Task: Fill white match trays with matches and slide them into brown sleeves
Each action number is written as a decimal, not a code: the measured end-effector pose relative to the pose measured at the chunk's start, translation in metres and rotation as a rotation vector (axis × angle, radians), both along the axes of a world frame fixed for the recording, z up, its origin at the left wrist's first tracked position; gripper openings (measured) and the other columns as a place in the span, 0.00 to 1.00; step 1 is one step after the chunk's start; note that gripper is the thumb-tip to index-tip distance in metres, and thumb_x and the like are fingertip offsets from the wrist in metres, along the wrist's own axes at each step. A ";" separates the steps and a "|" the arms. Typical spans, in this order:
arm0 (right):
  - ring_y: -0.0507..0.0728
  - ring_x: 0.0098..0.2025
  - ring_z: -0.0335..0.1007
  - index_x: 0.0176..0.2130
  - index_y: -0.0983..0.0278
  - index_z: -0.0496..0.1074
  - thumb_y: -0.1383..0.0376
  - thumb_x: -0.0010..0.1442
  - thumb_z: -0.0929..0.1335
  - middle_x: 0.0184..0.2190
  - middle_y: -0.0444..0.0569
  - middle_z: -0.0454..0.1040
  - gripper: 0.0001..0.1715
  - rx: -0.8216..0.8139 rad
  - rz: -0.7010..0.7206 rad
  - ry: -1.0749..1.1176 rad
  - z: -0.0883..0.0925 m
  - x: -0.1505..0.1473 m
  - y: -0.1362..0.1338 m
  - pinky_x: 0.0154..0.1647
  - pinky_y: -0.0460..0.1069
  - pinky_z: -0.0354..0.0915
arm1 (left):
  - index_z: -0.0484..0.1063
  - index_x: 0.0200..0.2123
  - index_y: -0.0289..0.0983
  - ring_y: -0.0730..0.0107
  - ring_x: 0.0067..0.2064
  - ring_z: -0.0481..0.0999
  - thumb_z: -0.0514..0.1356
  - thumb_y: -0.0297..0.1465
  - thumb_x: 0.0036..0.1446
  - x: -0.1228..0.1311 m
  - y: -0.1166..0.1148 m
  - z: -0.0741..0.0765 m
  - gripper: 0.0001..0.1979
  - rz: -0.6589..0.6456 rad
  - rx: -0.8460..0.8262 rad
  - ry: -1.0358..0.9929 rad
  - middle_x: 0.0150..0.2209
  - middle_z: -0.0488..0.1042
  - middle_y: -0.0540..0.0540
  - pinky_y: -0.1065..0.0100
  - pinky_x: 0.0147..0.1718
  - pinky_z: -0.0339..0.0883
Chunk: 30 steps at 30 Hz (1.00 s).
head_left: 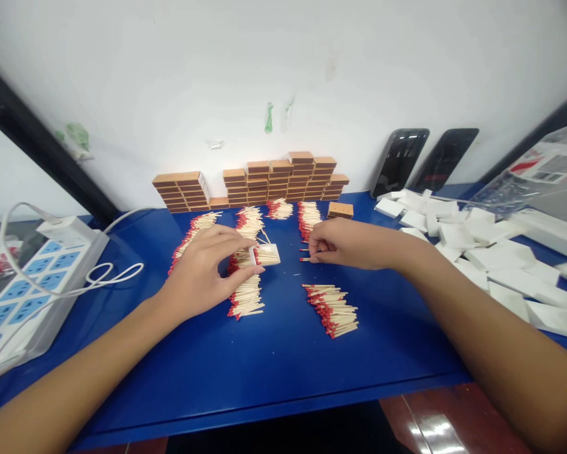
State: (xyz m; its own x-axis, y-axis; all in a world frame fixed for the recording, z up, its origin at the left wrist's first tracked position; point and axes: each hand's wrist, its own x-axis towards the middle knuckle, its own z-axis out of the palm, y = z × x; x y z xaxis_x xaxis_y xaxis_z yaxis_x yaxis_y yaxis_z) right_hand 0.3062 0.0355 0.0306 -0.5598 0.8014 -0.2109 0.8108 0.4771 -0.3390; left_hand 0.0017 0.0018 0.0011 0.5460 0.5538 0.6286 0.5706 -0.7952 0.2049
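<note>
My left hand (206, 271) grips a small white matchbox tray (266, 254) filled with red-tipped matches, thumb and fingers pinching its left end above a pile of matches (246, 297). My right hand (345, 244) rests on the blue table (264, 359), fingers curled and pinching a few loose matches (304, 255) at the foot of another match row (308, 218). A further match pile (333, 309) lies nearer me, below the right hand.
Stacks of brown matchbox sleeves (283, 180) line the wall, one loose box (340, 210) beside them. White box trays (482, 252) are heaped at the right. Two phones (399, 161) lean on the wall. A power strip (32, 284) with cable sits at left.
</note>
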 end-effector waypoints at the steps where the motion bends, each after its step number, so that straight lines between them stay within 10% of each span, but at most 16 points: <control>1: 0.56 0.31 0.70 0.36 0.62 0.77 0.59 0.63 0.70 0.33 0.50 0.78 0.08 0.021 0.000 0.002 0.000 0.000 0.000 0.30 0.50 0.59 | 0.80 0.50 0.39 0.58 0.49 0.80 0.70 0.40 0.62 0.000 0.000 0.000 0.16 -0.001 -0.001 -0.001 0.44 0.84 0.43 0.54 0.52 0.75; 8: 0.56 0.33 0.68 0.42 0.61 0.76 0.49 0.63 0.71 0.36 0.50 0.77 0.19 0.122 0.001 0.023 -0.002 0.004 0.002 0.32 0.51 0.58 | 0.80 0.50 0.39 0.58 0.49 0.80 0.70 0.39 0.62 0.000 0.001 0.000 0.16 -0.005 -0.016 0.003 0.45 0.84 0.44 0.54 0.53 0.74; 30: 0.55 0.30 0.67 0.35 0.62 0.74 0.64 0.62 0.69 0.32 0.48 0.77 0.05 0.028 0.010 -0.027 -0.006 -0.014 -0.007 0.29 0.50 0.55 | 0.81 0.50 0.38 0.58 0.49 0.80 0.71 0.39 0.61 -0.001 0.001 -0.001 0.17 -0.003 -0.004 0.004 0.45 0.83 0.44 0.55 0.53 0.73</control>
State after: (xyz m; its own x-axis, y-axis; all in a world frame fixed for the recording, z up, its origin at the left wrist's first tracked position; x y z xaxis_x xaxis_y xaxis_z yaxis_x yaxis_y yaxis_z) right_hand 0.2927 0.0280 0.0248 -0.5621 0.8016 -0.2037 0.8146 0.4940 -0.3039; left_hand 0.0012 0.0025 0.0001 0.5504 0.5547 0.6240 0.5688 -0.7962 0.2061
